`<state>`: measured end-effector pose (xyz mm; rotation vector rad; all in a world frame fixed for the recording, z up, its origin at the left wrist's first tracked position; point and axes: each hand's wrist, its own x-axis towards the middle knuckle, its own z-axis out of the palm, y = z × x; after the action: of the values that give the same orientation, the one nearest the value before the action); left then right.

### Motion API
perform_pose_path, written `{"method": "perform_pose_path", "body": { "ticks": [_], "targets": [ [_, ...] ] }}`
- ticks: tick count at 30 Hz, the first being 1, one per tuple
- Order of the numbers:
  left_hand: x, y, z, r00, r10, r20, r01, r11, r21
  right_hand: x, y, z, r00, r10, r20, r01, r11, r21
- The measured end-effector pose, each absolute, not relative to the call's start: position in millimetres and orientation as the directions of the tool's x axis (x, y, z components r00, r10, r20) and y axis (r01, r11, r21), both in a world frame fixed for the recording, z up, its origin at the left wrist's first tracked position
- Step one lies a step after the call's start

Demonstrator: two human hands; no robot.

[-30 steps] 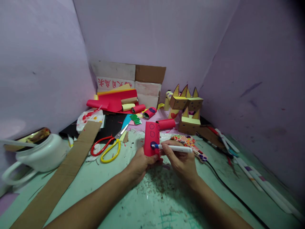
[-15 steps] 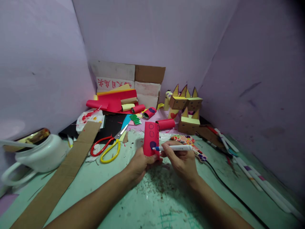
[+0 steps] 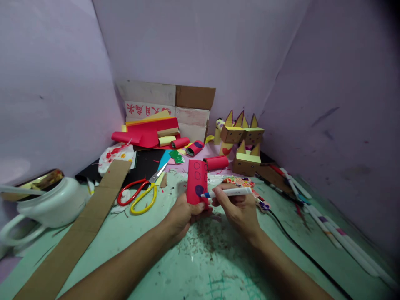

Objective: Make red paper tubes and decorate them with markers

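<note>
My left hand (image 3: 184, 212) is closed around the lower end of a red paper tube (image 3: 196, 179), thumb across its front. Outlined circles show on the tube's upper part, and a dark blue filled oval sits lower down. In my right hand (image 3: 239, 206) is a white marker (image 3: 231, 191) held like a pen. Its blue tip meets the tube at the oval's lower right edge, or lies very near it. Just behind, another red tube (image 3: 218, 162) rests on its side. Open scissors (image 3: 145, 187) with one red and one yellow handle lie left of my left hand.
A long cardboard strip (image 3: 84, 225) and a white teapot-like vessel (image 3: 51, 204) are on the left. Cardboard boxes with pointed ears (image 3: 246, 162) stand at back right. A black cable (image 3: 300, 246) and several markers (image 3: 340, 237) lie on the right. Coloured paper (image 3: 156, 131) is piled behind.
The view has shifted slightly. The marker tip stays by the blue oval, with only a small shift along its edge. Both hands keep their hold.
</note>
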<state>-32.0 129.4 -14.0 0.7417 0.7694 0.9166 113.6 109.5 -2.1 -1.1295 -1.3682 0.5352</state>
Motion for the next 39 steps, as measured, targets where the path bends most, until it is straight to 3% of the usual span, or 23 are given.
{"method": "perform_pose_path", "body": {
  "ticks": [18, 39],
  "targets": [
    [-31.9, 129.4, -12.3, 0.389, 0.884, -0.260, -0.395, 0.415, 0.820, 115.9, 108.9, 3.3, 0.218, 0.849, 0.480, 0.330, 0.399, -0.856],
    [-31.6, 128.5, -12.1, 0.395, 0.884, -0.250, -0.398, 0.410, 0.821, 117.7, 112.3, -4.4, 0.336, 0.832, 0.442, 0.247, 0.375, -0.894]
  ]
}}
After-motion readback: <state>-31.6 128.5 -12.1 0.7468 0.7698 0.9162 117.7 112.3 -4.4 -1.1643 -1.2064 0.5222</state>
